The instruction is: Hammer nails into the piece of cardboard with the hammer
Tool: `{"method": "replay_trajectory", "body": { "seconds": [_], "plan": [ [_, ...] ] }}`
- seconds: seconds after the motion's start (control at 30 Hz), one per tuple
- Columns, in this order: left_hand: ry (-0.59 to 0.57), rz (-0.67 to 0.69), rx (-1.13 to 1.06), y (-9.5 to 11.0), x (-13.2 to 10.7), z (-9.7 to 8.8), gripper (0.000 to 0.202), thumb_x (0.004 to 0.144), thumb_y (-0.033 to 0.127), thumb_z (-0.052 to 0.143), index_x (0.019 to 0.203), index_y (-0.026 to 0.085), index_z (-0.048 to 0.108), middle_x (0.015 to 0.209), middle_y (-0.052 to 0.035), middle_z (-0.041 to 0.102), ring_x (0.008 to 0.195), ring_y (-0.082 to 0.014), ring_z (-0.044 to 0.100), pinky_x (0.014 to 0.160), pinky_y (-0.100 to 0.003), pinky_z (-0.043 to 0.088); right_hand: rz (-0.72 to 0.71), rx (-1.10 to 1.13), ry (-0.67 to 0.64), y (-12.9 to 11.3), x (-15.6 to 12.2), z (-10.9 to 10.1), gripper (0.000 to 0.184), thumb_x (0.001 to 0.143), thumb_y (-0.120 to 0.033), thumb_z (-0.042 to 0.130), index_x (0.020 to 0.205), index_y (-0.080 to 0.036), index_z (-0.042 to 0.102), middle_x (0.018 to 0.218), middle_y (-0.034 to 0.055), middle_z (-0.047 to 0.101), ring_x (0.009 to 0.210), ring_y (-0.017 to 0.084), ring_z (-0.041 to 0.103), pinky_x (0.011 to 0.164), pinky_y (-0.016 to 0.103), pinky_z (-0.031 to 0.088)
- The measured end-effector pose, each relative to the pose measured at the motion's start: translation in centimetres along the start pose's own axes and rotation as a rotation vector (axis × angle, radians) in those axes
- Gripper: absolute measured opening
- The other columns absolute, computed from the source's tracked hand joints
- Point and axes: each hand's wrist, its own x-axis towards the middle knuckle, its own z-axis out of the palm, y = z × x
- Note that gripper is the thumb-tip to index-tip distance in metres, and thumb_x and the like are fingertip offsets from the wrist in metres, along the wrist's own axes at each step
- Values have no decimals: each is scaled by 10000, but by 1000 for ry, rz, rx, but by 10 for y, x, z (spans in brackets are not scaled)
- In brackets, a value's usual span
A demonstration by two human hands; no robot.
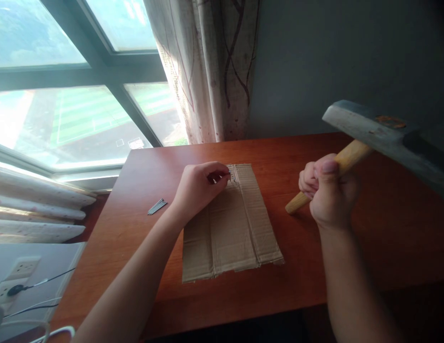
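Note:
My right hand [331, 190] is wrapped around the wooden handle of a hammer [354, 155], its metal head raised above the right side of the table. Over the far end of a flat, creased piece of cardboard [231, 228], my left hand [203, 186] is closed in a pinch. A small dark nail [229, 173] shows at its fingertips, mostly hidden by them. Several tiny dark spots dot the cardboard just beside those fingertips. To the left of my left wrist lies a small bunch of loose nails [157, 206].
The reddish-brown wooden table [132, 238] carries the cardboard. Behind it hang patterned curtains [207, 71] and a window [82, 114] stands at the left. A wall socket [23, 267] with plugged cables is at the lower left.

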Motion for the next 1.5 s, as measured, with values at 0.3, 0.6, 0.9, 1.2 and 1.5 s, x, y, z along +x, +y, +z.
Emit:
{"method": "replay_trajectory", "body": {
  "seconds": [0.3,0.6,0.9,1.2,1.5],
  "plan": [
    [-21,11,34,0,5,2,100,792,193,644,816,170,739,757,-11,744,634,-120,646,637,-247,505,8,-8,-1,-1,0,0,450,916,-501,612,650,-227,374,495,-85,283,376,61,263,375,239,170],
    [-6,8,18,-2,3,1,108,775,176,658,829,176,752,724,-6,739,630,-129,665,632,-247,514,222,-380,-266,-4,13,-3,469,928,-615,509,686,-232,390,552,-54,367,445,90,343,426,259,245],
    [4,-23,-36,-5,0,2,121,781,175,647,844,186,750,762,-11,754,657,-135,671,632,-248,514,258,-951,-753,-47,40,13,473,949,-585,479,667,-212,406,553,-49,379,509,103,349,524,286,235],
    [1,-28,0,-6,1,4,124,780,201,660,849,214,764,747,-3,749,649,-138,666,614,-244,504,238,-1014,-847,-64,46,33,480,967,-574,435,659,-207,401,575,-34,439,522,104,369,532,297,233],
    [3,-16,-9,-6,1,3,120,779,192,657,838,210,760,737,3,748,637,-133,660,623,-242,505,261,-996,-843,-61,41,35,477,963,-579,428,660,-211,406,584,-25,462,527,114,393,536,301,248]
  ]
}}
